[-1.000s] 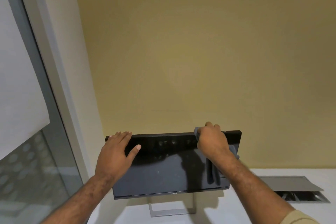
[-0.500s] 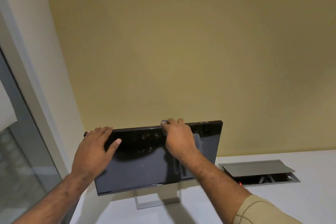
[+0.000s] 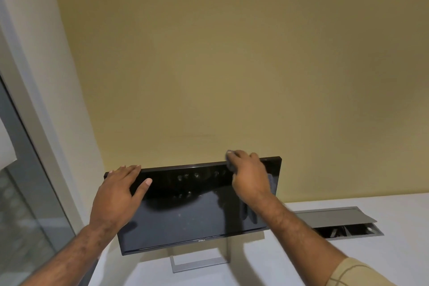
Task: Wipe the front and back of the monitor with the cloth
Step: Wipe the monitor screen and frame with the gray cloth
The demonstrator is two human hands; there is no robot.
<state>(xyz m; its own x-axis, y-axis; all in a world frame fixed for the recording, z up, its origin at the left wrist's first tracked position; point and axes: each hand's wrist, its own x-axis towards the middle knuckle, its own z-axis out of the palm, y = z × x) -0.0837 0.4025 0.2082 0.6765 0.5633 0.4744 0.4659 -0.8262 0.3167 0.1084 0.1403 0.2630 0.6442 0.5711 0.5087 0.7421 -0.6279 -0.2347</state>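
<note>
Most of the grey cloth (image 3: 272, 183) is being hidden under the right hand (image 3: 249, 177); only a soft fold beside the wrist and a scrap at the fingertips are peeking out. That hand is curling closed around the cloth and pressing it on the upper right of the flat black glossy monitor (image 3: 192, 213), right at its top edge. The back of the monitor is facing away, so I cannot make it out. The left hand (image 3: 116, 195) is lying flat and spread on the upper left corner, fingers hooking over the top edge, thumb resting on the glass, gripping nothing else. The screen is showing dull smudges and dusty specks across its shine, along with dark reflections of both arms. It is standing on a thin grey metal stand (image 3: 199, 262) shaped like an open rectangle, on a smooth white desk (image 3: 348, 246) against a matte yellow wall (image 3: 232, 65). To the right, a grey hinged cable hatch (image 3: 336, 218) is sitting open in the desktop, its contents too dark to read. A beige sleeve (image 3: 357, 274) is being cut off at the bottom edge.
</note>
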